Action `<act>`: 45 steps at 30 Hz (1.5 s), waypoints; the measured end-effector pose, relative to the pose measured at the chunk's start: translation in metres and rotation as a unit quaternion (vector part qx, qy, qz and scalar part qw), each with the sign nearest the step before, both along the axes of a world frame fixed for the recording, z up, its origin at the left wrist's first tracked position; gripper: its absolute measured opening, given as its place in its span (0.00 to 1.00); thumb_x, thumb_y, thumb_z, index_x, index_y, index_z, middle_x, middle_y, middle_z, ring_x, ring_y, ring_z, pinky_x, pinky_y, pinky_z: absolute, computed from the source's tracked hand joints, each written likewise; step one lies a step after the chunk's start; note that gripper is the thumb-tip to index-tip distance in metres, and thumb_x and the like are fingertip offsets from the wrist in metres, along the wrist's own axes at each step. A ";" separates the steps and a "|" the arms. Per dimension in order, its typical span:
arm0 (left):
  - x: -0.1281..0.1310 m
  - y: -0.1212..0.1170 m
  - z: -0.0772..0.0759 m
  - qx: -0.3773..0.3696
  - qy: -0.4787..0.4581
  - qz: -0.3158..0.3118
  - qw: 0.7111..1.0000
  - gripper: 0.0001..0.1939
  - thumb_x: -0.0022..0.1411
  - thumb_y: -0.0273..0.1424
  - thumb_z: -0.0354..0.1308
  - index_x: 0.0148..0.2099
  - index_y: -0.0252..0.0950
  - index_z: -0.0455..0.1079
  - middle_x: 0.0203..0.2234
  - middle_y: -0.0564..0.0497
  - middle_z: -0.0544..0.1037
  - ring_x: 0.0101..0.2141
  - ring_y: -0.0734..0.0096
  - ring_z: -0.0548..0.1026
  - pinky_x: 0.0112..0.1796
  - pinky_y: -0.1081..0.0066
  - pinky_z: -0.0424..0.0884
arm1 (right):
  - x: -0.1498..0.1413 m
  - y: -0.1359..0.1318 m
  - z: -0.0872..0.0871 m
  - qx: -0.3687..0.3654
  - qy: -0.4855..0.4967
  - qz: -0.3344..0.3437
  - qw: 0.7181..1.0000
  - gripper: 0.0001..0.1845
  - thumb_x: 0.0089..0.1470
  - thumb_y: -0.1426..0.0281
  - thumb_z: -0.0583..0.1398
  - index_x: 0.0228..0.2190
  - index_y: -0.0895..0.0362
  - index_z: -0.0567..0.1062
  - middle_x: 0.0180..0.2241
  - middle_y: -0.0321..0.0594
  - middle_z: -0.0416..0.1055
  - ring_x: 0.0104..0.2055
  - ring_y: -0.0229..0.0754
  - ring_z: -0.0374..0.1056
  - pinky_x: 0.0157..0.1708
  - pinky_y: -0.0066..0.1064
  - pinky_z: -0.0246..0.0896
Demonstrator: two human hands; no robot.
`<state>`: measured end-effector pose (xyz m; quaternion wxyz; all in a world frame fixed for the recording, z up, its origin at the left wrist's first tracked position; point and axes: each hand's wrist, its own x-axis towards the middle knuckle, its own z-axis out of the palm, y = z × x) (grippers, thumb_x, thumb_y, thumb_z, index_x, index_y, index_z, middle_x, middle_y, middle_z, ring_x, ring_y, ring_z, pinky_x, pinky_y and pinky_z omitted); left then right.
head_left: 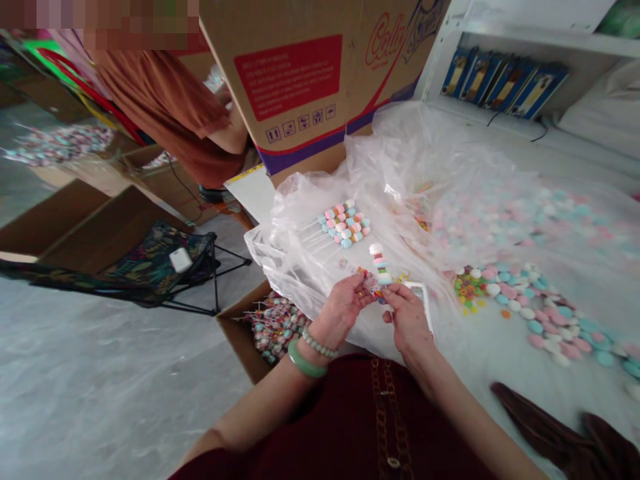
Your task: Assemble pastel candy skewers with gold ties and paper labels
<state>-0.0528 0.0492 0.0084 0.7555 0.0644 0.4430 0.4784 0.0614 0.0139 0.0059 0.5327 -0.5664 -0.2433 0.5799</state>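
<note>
— Figure, centre: what do the hands hold?

— The person's left hand [340,308], wearing a green bangle and a pale beaded bracelet, and right hand [407,319] are both closed in a pinch on a short stack of pink, white and green candy discs [380,264]. Their fingers partly hide the lower end of the stack, which is held above a crumpled clear plastic bag [400,157].

— And nearby?

— A tight cluster of pastel candy sticks [345,223] lies on the bag. To the right, loose round pastel candies [530,303] spread across a white surface [505,380]. At lower left, an open brown cardboard box [239,337] holds wrapped round lollipops [276,325].

— Beyond?

— A co-worker in a rust-orange garment [165,113] stands behind a large printed cardboard carton [290,80].
</note>
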 end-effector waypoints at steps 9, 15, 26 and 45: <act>-0.037 0.021 -0.001 -0.089 -0.112 0.023 0.989 0.06 0.62 0.29 0.53 0.34 0.32 0.69 0.26 0.47 0.77 0.29 0.67 0.77 0.33 0.67 0.73 | 0.036 -0.033 -0.001 0.002 -0.068 0.057 0.996 0.11 0.43 0.62 0.64 0.23 0.56 0.71 0.15 0.28 0.55 0.16 0.31 0.46 0.15 0.25 0.38; -0.039 0.022 0.005 -0.113 -0.160 0.025 0.980 0.07 0.62 0.28 0.52 0.35 0.31 0.70 0.28 0.45 0.78 0.31 0.67 0.77 0.35 0.66 0.73 | 0.031 -0.036 0.003 0.049 -0.212 0.108 0.970 0.10 0.49 0.61 0.59 0.24 0.56 0.73 0.18 0.32 0.62 0.21 0.36 0.56 0.21 0.27 0.49; -0.041 0.022 0.002 -0.040 -0.137 0.021 0.990 0.10 0.64 0.30 0.51 0.34 0.31 0.71 0.25 0.47 0.78 0.29 0.67 0.77 0.36 0.64 0.74 | 0.043 -0.043 -0.004 0.243 -0.582 0.123 0.766 0.13 0.58 0.69 0.52 0.35 0.55 0.76 0.31 0.43 0.71 0.35 0.43 0.67 0.38 0.33 0.60; -0.027 0.010 0.005 0.064 -0.027 -0.038 0.997 0.10 0.61 0.32 0.55 0.34 0.30 0.72 0.29 0.47 0.77 0.25 0.69 0.75 0.32 0.63 0.75 | 0.034 -0.032 -0.009 0.056 -0.363 0.168 0.915 0.09 0.48 0.64 0.57 0.23 0.55 0.72 0.23 0.34 0.68 0.29 0.40 0.63 0.31 0.30 0.56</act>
